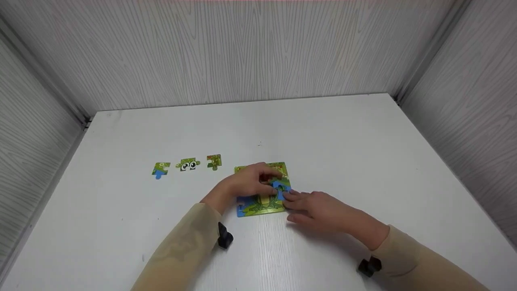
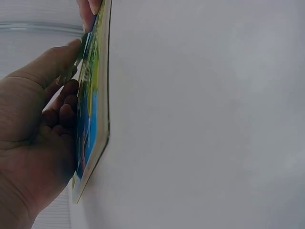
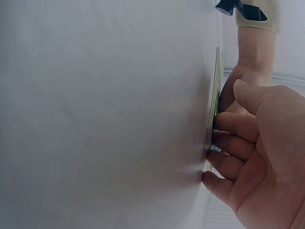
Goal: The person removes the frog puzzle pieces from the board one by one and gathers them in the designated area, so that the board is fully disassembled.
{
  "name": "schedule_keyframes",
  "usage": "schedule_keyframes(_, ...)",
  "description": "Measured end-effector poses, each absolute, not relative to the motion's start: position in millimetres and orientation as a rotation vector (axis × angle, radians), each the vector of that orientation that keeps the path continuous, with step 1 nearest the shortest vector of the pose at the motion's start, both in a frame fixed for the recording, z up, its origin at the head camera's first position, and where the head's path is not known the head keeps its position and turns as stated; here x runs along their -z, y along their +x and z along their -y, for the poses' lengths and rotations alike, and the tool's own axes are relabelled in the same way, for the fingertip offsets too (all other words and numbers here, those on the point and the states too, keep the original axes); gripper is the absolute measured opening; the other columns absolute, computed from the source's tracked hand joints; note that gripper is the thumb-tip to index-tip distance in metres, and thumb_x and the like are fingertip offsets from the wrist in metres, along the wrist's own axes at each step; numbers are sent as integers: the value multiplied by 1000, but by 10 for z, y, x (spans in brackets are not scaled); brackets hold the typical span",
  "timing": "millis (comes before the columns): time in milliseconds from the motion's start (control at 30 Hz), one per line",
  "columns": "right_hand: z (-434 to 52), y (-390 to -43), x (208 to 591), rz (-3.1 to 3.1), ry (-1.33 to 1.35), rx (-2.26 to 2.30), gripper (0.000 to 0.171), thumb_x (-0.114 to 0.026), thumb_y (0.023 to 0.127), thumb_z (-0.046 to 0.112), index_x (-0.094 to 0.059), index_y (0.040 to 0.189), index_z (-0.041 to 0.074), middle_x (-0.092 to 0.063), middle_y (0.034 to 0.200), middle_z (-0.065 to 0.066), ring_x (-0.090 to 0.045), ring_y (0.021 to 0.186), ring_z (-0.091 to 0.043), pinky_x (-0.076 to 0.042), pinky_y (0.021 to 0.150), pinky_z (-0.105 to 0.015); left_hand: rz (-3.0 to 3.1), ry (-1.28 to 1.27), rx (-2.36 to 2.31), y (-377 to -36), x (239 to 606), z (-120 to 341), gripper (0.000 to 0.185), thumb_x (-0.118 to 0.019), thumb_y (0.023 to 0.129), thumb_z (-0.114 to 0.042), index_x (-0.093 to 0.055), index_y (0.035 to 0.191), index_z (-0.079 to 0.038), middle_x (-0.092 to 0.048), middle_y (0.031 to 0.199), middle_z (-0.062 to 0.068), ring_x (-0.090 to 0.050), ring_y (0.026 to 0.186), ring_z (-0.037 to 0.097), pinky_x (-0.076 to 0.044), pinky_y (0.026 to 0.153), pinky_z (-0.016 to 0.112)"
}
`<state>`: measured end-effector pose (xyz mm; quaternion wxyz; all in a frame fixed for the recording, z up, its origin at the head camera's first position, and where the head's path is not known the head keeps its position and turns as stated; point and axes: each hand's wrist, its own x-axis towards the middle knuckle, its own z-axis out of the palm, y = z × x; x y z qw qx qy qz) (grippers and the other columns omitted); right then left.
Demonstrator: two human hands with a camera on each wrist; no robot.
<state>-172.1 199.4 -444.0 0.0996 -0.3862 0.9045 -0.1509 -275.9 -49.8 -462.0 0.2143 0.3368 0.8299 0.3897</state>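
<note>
- Nearest are the person's beige left sleeve (image 1: 181, 244) and right sleeve (image 1: 424, 260), with a small black clip at each wrist.
- The right hand (image 1: 321, 207) is released, its fingers reaching out loosely, with fingertips touching the right edge of the puzzle (image 1: 267, 209).
- The puzzle lies flat near the middle of the table, partly hidden under the left hand (image 1: 250, 180); a green cartoon animal's lower body shows on it.
- The left hand reaches over the puzzle, grasping a blue piece (image 1: 281, 185) between thumb and fingers at its right side.
- Farther off to the left, three loose pieces lie apart in a row: a green-and-blue piece (image 1: 160, 168), an eyes piece (image 1: 188, 165) and a green-and-red piece (image 1: 215, 161).
- The white table (image 1: 343, 133) runs back to a pale wood-grain wall (image 1: 258, 52).
</note>
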Motion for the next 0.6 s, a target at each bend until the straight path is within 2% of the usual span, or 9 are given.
schedule_keyframes(333,-1999,-1732,4479,-2682,-1149,461,54,-46,100,48,-52,141,13,-41,150,-3,-38,137,-18,-43,99,-49,-2321,927,-1069,-2755,4619,490,55,-73,87,-33,-56,137,-19,-55,113,-1,-49,99,17,-43,88,33)
schedule_keyframes(600,-1980,-1735,4452,-2679,-1140,439,53,-46,101,47,-52,141,13,-40,150,-3,-38,137,-18,-42,99,-50,-2323,900,-1092,-2768,4613,508,50,-72,87,-28,-57,135,-21,-55,111,-3,-49,99,17,-43,89,34)
